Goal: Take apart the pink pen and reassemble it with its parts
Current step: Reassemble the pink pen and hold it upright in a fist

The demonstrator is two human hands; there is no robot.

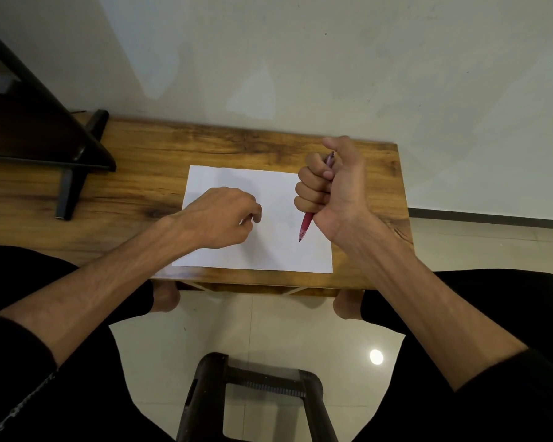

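My right hand grips the pink pen in a fist above the right side of a white sheet of paper. The pen's tip points down toward me and its top end pokes out by my thumb. My left hand rests on the sheet's left part with its fingers curled under. Whether it holds anything is hidden by the knuckles.
The paper lies on a small wooden table set against a pale wall. A dark stand sits on the table's left end. A dark stool stands on the tiled floor between my legs.
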